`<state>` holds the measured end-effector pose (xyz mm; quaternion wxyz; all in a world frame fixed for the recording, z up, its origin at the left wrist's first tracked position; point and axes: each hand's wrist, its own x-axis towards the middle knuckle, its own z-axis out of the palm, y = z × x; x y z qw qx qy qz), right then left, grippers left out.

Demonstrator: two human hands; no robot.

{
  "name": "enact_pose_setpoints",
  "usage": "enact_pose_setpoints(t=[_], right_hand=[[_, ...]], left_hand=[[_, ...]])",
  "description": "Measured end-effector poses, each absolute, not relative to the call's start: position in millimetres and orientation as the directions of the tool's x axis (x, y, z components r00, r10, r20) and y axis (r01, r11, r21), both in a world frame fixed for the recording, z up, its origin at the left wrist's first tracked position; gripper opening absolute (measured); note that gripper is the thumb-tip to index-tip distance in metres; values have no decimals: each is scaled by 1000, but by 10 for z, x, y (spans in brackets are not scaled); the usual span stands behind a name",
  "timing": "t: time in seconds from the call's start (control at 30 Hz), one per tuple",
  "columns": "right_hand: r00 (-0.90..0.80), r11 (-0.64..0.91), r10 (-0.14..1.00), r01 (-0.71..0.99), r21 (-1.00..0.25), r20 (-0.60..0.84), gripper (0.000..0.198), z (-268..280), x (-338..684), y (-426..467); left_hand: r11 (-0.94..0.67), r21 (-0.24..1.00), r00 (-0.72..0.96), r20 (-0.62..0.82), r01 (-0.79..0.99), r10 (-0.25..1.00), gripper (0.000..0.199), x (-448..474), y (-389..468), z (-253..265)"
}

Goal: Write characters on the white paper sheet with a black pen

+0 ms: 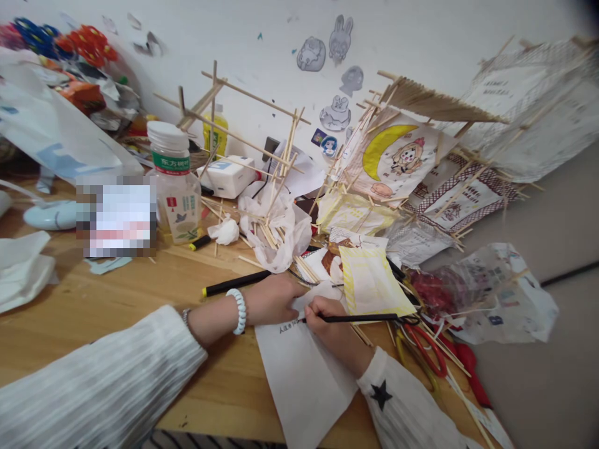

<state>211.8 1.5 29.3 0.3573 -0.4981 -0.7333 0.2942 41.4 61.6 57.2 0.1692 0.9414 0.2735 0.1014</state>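
A sheet of white paper (pixel 304 380) lies at the table's front edge, its lower end hanging past it. Small dark handwritten characters stand near its upper left. My right hand (pixel 330 321) is closed around a slim black pen (pixel 360 318), with the tip on the paper beside the writing. My left hand (pixel 276 299) rests on the paper's upper left, its fingers stretched toward the right hand and partly hidden. A black marker (pixel 236 284) with a yellow end lies just beyond the left wrist. Yellow-edged paper (pixel 377 280) sits just past the pen.
Stick-framed paper lanterns (pixel 393 156) crowd the right, with a bare stick frame (pixel 253 125) behind. A bottle (pixel 175 187) stands left of the crumpled plastic (pixel 276 231). Red-handled scissors (pixel 428 349) and loose sticks lie right. A plastic bag (pixel 510 299) is beyond them.
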Motion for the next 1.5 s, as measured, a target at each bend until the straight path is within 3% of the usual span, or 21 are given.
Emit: enact_pose_setpoints(t=[1.1,1.5], right_hand=[[-198,318,948,516,-795,250,31,249,2211,41],[-265,338,939,580,-741,221,33,247,2220,7]], left_hand=[[-803,351,837,86,482,540,12,412,611,590],[-809,351,817,173,471,550,10,434,583,548]])
